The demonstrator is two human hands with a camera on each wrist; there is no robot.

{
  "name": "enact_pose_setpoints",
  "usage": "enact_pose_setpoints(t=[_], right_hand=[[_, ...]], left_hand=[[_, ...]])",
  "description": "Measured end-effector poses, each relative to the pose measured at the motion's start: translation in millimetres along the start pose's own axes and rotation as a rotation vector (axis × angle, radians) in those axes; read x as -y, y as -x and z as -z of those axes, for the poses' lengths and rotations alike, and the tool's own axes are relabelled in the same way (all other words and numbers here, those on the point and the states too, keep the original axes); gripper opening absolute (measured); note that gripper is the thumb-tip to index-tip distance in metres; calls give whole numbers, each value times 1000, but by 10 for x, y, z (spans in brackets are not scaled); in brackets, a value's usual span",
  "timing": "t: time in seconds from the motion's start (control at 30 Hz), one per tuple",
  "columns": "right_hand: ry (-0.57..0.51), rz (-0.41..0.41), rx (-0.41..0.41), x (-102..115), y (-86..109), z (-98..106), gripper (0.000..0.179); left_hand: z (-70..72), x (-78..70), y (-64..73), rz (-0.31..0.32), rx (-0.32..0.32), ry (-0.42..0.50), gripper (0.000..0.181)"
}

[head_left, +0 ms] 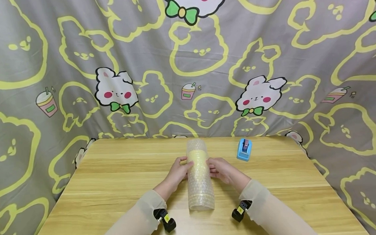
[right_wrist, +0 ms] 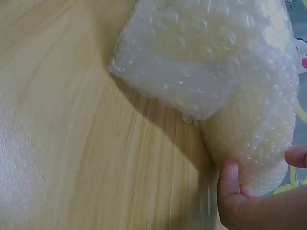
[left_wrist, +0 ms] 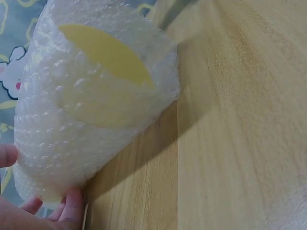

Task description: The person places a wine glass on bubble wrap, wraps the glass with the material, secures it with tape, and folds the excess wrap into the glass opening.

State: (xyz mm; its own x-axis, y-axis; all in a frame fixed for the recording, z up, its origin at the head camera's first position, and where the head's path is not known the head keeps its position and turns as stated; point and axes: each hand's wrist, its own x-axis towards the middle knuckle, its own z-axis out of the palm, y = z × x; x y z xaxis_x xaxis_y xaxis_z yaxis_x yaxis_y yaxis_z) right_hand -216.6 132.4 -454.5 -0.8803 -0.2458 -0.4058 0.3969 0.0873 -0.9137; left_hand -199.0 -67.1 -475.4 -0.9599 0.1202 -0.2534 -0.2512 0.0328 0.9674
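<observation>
A roll of bubble wrap stretches lengthwise near the middle of the table, wound around something yellow. In the left wrist view, a yellow rounded edge shows inside its near end; the rest of the inner thing is blurred by the bubbles. My left hand grips the roll's left side, thumb on top and fingers low against the side. From the right, my right hand holds it in the same way. In the right wrist view, a loose flap of the wrap hangs at the near end.
A small blue tape dispenser stands at the back right of the wooden table. Grey curtain with yellow rabbit outlines encloses the back and sides. Black wrist cameras are strapped over both pale sleeves.
</observation>
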Motion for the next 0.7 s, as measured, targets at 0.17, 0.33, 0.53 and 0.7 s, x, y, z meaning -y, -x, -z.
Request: enact_pose_setpoints(t=[0.17,0.33,0.53,0.7], right_hand=[[-5,-27,-48,-27,-26,-6,34],[-6,-30,-51,-27,-21,-14,31],[-17,-21,-27,-26,-19,-9,35],[-10,-10,-3,-37,-25,-6,42]], left_hand=[[-12,2,-3,3,-11,-3,65],[-16,4,11,-22,1,2,66],[-18,1,24,-33,16,4,67],[-29,-7,26,-36,18,9,67]])
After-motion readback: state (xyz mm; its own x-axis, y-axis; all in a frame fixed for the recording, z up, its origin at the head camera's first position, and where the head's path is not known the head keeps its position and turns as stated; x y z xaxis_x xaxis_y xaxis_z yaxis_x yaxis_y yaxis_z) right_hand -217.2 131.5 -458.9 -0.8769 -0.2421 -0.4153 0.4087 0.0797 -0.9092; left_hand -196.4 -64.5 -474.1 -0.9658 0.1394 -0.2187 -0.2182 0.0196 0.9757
